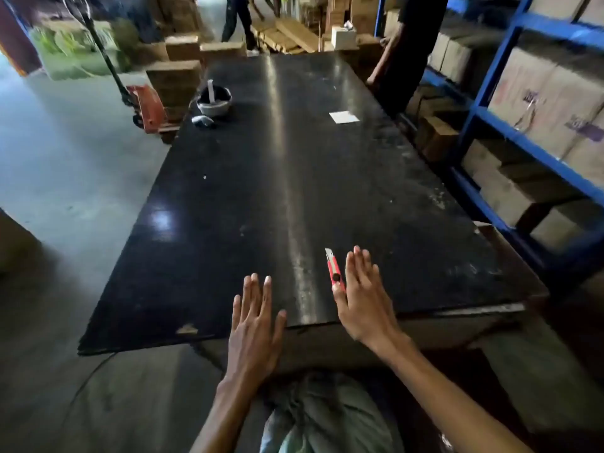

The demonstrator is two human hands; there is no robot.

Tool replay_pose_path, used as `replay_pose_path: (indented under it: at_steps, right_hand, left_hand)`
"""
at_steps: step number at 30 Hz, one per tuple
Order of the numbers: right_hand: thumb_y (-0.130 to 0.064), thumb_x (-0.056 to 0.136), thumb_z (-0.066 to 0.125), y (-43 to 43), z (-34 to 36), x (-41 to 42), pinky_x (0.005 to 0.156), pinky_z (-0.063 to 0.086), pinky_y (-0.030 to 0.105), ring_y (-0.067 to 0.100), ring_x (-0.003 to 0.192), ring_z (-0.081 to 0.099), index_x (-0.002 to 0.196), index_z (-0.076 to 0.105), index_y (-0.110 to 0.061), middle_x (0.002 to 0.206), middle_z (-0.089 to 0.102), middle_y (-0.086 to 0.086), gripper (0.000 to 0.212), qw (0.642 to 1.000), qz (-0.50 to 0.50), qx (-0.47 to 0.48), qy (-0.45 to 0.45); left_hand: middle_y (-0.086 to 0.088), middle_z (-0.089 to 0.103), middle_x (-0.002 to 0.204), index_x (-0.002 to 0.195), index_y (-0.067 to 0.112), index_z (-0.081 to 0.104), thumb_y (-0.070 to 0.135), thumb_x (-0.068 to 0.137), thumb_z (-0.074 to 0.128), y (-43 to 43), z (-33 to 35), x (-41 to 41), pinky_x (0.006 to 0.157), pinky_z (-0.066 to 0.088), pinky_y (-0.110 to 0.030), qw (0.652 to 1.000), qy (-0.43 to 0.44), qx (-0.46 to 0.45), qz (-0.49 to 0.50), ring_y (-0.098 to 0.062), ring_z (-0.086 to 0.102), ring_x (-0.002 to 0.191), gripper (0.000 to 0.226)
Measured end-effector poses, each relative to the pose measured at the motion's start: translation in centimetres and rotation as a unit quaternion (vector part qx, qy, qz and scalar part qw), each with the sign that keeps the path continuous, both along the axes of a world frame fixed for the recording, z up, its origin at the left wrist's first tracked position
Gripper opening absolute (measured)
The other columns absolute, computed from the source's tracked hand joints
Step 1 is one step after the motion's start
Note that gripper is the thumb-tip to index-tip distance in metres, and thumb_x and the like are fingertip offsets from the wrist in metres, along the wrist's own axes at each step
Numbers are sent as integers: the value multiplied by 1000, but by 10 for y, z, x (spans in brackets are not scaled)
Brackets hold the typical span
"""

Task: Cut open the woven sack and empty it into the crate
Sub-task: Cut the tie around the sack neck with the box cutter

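Both hands, left hand (253,325) and right hand (362,299), are hovering flat and empty; the red cutter (334,269), blade exposed near the bench (261,178) front edge, risks nicking fingers.

We can read no text here. The cardboard boxes (536,103) on the blue shelf (490,116) carry purple markings (too blurred to make out), and the white paper (343,117) on the black table (261,191) looks blank.

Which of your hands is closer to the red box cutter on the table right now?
Right. The right hand lies flat beside the red box cutter, its thumb touching the handle end. The left hand rests apart, over the table's near edge.
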State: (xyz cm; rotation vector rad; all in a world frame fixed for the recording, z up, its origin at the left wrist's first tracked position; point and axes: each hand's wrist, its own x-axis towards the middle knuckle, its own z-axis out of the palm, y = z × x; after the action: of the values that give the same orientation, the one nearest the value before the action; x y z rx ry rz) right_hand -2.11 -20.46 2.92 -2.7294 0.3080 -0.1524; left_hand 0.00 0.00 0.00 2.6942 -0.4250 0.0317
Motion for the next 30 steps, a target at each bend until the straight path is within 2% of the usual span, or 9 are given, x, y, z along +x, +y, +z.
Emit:
replay_pose_path:
  at_steps: [5, 8, 12, 14, 18, 24, 27, 30]
  right_hand:
    - [-33, 104, 33, -19, -107, 67, 126, 4, 41, 29, 154, -1, 155, 7, 3, 166, 2, 19, 68, 995, -43, 9, 85]
    - [-36, 105, 29, -24, -151, 107, 125, 7, 43, 32, 154, 3, 155, 8, 6, 165, 8, 21, 69, 993, -82, -5, 88]
    - [-34, 105, 28, -22, -198, 137, 125, 8, 46, 36, 153, 4, 153, 11, 9, 163, 12, 26, 67, 988, -132, -34, 73]
    - [-30, 105, 32, -17, -216, 138, 125, 7, 47, 36, 153, 5, 153, 18, 8, 162, 14, 27, 63, 987, -148, -59, 32]
    - [-26, 103, 39, -12, -224, 139, 125, 8, 48, 36, 153, 11, 150, 29, 7, 159, 23, 27, 58, 984, -168, -61, -13]
    - [-23, 106, 36, -10, -211, 121, 126, 5, 46, 34, 154, 3, 153, 22, 5, 163, 14, 23, 56, 987, -155, -30, 11]
    - [-20, 106, 34, 9, -207, 73, 126, 5, 45, 34, 154, 1, 153, 18, 5, 164, 10, 24, 56, 991, -127, -7, 38]
    - [-18, 106, 34, 41, -211, -11, 126, 7, 43, 32, 154, 2, 154, 16, 6, 164, 8, 24, 56, 993, -107, 44, 36]
  left_hand:
    - [-8, -3, 171, 163, 13, 6, 39, 106, 34, -16, -110, 46, 128, -5, -35, 996, 29, 81, -12, -18, -14, 156, 68]
    - [-8, -3, 171, 163, 11, 6, 39, 107, 30, -29, -157, 72, 129, -2, -37, 996, 39, 79, 6, -18, -10, 158, 67]
    - [-9, 13, 170, 161, 10, 21, 40, 106, 25, -39, -196, 84, 129, 10, -39, 992, -41, 109, 44, -21, 8, 158, 63]
    - [-9, 21, 168, 160, 11, 28, 41, 103, 24, -39, -205, 85, 128, 16, -41, 991, -70, 106, 51, -22, 16, 157, 65]
    - [-9, 22, 168, 160, 12, 29, 42, 103, 26, -37, -208, 88, 127, 18, -43, 991, -70, 104, 45, -23, 17, 157, 64]
    - [-9, 12, 170, 162, 11, 19, 40, 106, 26, -36, -195, 83, 129, 11, -43, 993, -30, 106, 29, -23, 8, 159, 63]
    - [-10, 5, 171, 163, 10, 13, 41, 107, 22, -34, -190, 84, 129, 5, -43, 994, 2, 107, 10, -22, 1, 159, 64]
    - [-11, 2, 171, 163, 8, 10, 39, 108, 22, -25, -188, 72, 129, 3, -42, 995, 7, 96, -14, -24, -1, 159, 64]
